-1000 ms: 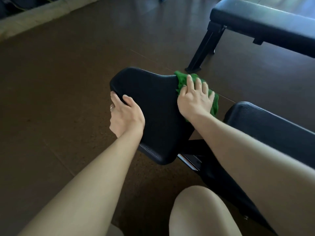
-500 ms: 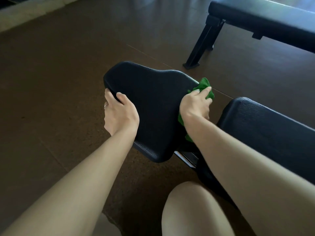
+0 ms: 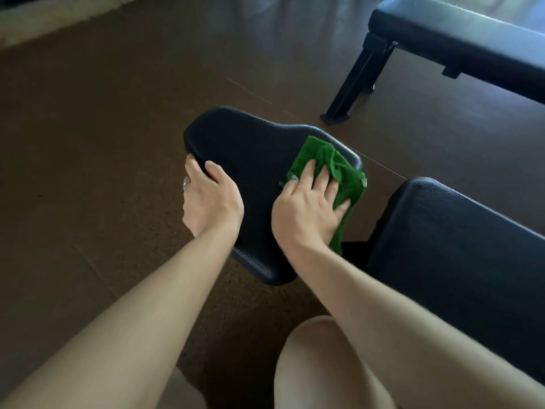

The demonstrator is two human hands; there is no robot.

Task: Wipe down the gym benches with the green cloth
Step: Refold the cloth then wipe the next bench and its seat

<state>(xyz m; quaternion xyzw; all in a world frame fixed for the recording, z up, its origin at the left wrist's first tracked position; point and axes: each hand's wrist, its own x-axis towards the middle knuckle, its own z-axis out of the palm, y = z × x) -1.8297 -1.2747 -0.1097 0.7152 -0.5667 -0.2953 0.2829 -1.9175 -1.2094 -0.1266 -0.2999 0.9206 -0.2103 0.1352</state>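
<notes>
Cloth [image 3: 324, 166] back on top of seat pad [image 3: 253, 160], right side, after dipping over right edge. Right hand [image 3: 306, 208] presses it flat, fingers straight. Left hand [image 3: 211, 199] grips pad's left edge. Wiping continues; backrest [image 3: 460, 246], far bench [image 3: 460, 39] likely remain.

The green cloth [image 3: 330, 169] lies crumpled on the right side of a black padded seat [image 3: 250, 149], draping over its edge. A longer black bench pad [image 3: 460, 246] sits just beside it; another bench [image 3: 448, 33] stands well apart.
</notes>
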